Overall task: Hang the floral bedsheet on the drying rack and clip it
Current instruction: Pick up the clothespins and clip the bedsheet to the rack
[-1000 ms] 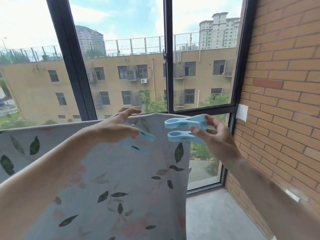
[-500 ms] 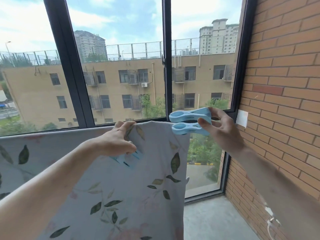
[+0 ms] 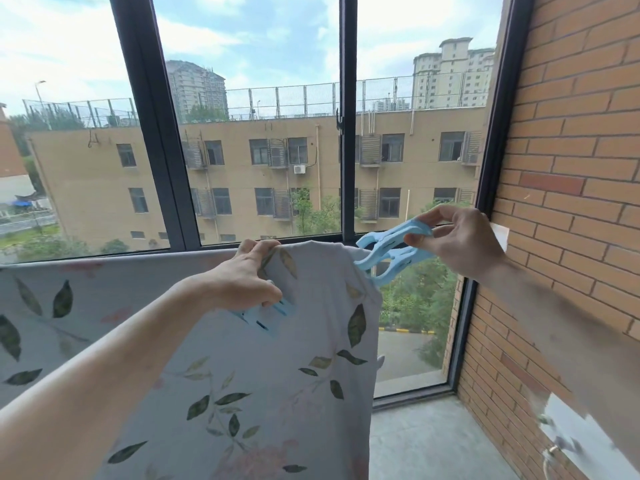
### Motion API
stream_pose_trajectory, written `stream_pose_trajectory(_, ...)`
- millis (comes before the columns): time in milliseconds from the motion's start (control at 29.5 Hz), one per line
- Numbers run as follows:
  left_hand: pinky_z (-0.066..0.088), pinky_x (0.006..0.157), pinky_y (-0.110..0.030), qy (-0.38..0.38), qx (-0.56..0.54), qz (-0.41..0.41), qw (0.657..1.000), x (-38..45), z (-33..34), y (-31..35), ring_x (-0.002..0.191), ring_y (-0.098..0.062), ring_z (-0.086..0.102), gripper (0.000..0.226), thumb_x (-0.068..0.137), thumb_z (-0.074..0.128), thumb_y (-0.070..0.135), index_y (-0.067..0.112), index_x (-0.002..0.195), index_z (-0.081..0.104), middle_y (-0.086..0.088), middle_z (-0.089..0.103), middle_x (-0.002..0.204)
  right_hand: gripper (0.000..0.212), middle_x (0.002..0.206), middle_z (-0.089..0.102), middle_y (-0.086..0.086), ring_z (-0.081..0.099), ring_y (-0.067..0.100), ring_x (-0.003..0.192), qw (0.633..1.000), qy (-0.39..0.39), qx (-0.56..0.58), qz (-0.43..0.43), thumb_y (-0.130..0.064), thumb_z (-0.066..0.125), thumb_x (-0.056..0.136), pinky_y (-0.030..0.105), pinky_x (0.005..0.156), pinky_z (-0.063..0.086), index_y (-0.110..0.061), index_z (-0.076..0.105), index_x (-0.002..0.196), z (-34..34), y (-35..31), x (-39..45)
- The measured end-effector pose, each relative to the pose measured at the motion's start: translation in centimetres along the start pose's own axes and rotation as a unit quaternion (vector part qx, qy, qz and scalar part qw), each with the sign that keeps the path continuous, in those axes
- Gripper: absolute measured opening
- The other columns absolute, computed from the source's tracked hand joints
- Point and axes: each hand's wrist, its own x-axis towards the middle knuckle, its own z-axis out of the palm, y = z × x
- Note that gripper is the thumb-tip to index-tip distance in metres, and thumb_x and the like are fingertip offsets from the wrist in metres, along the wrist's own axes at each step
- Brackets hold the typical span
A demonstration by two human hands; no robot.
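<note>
The floral bedsheet (image 3: 263, 375) hangs over the rack near the window, soft and slippery. My left hand (image 3: 242, 282) pinches its top fold plus spare clips (image 3: 266, 313); my right hand (image 3: 460, 244) squeezes a clip (image 3: 388, 251) open at the right corner.

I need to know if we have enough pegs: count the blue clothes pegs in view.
2. One blue peg is squeezed in the right hand at the bedsheet's top right corner; another sits under the left hand. More may be hidden.
</note>
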Motion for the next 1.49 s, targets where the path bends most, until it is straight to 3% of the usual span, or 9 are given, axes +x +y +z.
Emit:
stream_pose_trajectory(238, 0.054, 0.069, -0.033, 0.000, 0.007, -0.004, 1.000, -0.1, 0.0, 0.3, 0.097, -0.014, 0.058, 0.094, 0.070, 0.070, 0.024, 0.052, 0.147, 0.025, 0.018, 0.027, 0.122, 0.021, 0.083, 0.076, -0.010, 0.075, 0.008, 0.069, 0.999, 0.004, 0.032, -0.042, -0.024, 0.092, 0.074, 0.016, 0.056, 0.054, -0.021, 0.075, 0.088, -0.7, -1.7, 0.7)
stream_pose_trajectory(407, 0.058, 0.085, -0.041, -0.003, 0.016, -0.009, 1.000, 0.1, -0.1, 0.5, 0.108, -0.022, 0.056, 0.095, 0.067, 0.070, 0.025, 0.051, 0.147, 0.026, 0.015, 0.030, 0.122, 0.020, 0.073, 0.076, -0.010, 0.074, 0.015, 0.071, 0.997, -0.045, -0.034, -0.055, -0.027, 0.094, 0.072, 0.026, 0.062, 0.061, -0.022, 0.078, 0.083, 1.1, -1.8, 1.5)
stream_pose_trajectory(543, 0.057, 0.083, -0.038, 0.001, 0.020, -0.005, 1.000, 0.2, 0.0, 0.5, 0.108, -0.022, 0.057, 0.093, 0.069, 0.070, 0.024, 0.050, 0.147, 0.026, 0.015, 0.029, 0.124, 0.022, 0.084, 0.075, -0.007, 0.071, 0.016, 0.077, 0.996, -0.042, -0.061, -0.055, -0.029, 0.095, 0.070, 0.021, 0.061, 0.056, -0.022, 0.079, 0.082, 2.3, -0.9, 2.5)
stream_pose_trajectory(679, 0.057, 0.085, -0.039, -0.002, 0.017, -0.008, 1.000, 0.3, -0.2, 0.4, 0.109, -0.022, 0.056, 0.093, 0.070, 0.070, 0.022, 0.050, 0.147, 0.026, 0.013, 0.029, 0.124, 0.025, 0.092, 0.075, -0.002, 0.071, 0.019, 0.084, 0.998, -0.057, -0.033, -0.017, -0.032, 0.094, 0.070, 0.032, 0.070, 0.063, -0.020, 0.079, 0.085, 3.2, -0.4, 3.7)
stream_pose_trajectory(883, 0.055, 0.084, -0.036, -0.008, 0.014, -0.010, 1.000, 0.4, -0.4, 0.0, 0.114, -0.024, 0.052, 0.093, 0.074, 0.071, 0.019, 0.048, 0.150, 0.025, 0.013, 0.029, 0.129, 0.032, 0.097, 0.077, 0.001, 0.073, 0.027, 0.092, 0.992, -0.117, 0.049, 0.030, -0.032, 0.092, 0.068, 0.037, 0.075, 0.064, -0.014, 0.080, 0.092, 3.5, 0.7, 4.5)
stream_pose_trajectory(1018, 0.055, 0.094, -0.041, -0.014, 0.001, -0.006, 1.000, 0.5, -0.3, 0.2, 0.117, -0.023, 0.051, 0.092, 0.074, 0.071, 0.020, 0.048, 0.149, 0.026, 0.014, 0.028, 0.129, 0.038, 0.098, 0.077, 0.003, 0.074, 0.031, 0.094, 0.987, -0.134, 0.073, 0.049, -0.036, 0.091, 0.062, 0.048, 0.080, 0.064, -0.015, 0.080, 0.092, 3.1, 1.4, 4.8)
stream_pose_trajectory(1256, 0.056, 0.091, -0.040, -0.016, 0.006, -0.007, 1.000, 0.7, -0.2, 0.2, 0.112, -0.023, 0.054, 0.092, 0.071, 0.072, 0.022, 0.050, 0.146, 0.027, 0.013, 0.030, 0.126, 0.043, 0.102, 0.076, 0.003, 0.073, 0.029, 0.097, 0.983, -0.179, 0.032, 0.033, -0.041, 0.089, 0.064, 0.048, 0.085, 0.063, -0.017, 0.079, 0.097, 2.5, 1.5, 5.8)
stream_pose_trajectory(1426, 0.051, 0.074, -0.031, 0.002, 0.009, -0.016, 1.000, 0.6, -0.2, 0.3, 0.108, -0.023, 0.055, 0.093, 0.070, 0.071, 0.020, 0.047, 0.147, 0.027, 0.013, 0.030, 0.126, 0.063, 0.103, 0.075, -0.011, 0.071, 0.014, 0.096, 0.980, -0.198, -0.025, 0.007, -0.073, 0.080, 0.058, 0.040, 0.086, 0.061, -0.030, 0.076, 0.104, 3.1, 1.1, 5.6)
stream_pose_trajectory(1494, 0.050, 0.073, -0.030, 0.003, 0.017, -0.019, 1.000, 0.6, -0.3, 0.3, 0.108, -0.024, 0.055, 0.094, 0.070, 0.071, 0.020, 0.046, 0.148, 0.026, 0.012, 0.031, 0.125, 0.073, 0.113, 0.072, -0.011, 0.070, 0.014, 0.104, 0.977, -0.214, -0.005, 0.024, -0.074, 0.080, 0.060, 0.040, 0.092, 0.059, -0.030, 0.069, 0.117, 3.5, 1.5, 5.3)
